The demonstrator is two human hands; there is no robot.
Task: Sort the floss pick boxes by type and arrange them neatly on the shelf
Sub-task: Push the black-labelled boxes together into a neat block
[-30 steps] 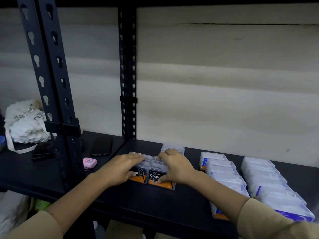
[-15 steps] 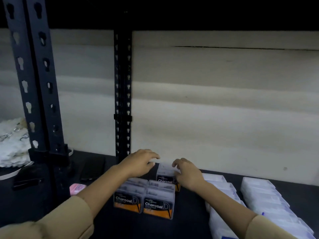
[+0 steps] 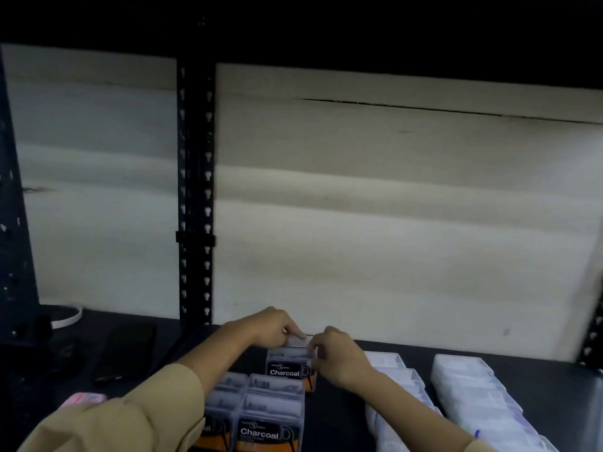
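Moved back since half a second ago: both hands, now meeting at the rear Charcoal floss pick box (image 3: 291, 367), behind the front pair they pressed a second ago. Left hand (image 3: 267, 331) pinching the box's top left edge with fingertips; right hand (image 3: 339, 358) closed around its right side and top corner. Box upright, label forward, standing on the black shelf (image 3: 339, 415), just behind the right-hand front Charcoal box (image 3: 270, 415), which touches its twin (image 3: 223, 409) on the left. To the right, two rows of clear blue-label boxes: near row (image 3: 396, 383) partly under the right forearm, far row (image 3: 473, 393) apart from it by a narrow bare strip. Open shelf behind the held box up to the pale back panel (image 3: 391, 223). Slotted black upright (image 3: 195, 190) to the rear left; dark phone (image 3: 129, 349) and pink case (image 3: 86, 399) left of the sleeve.
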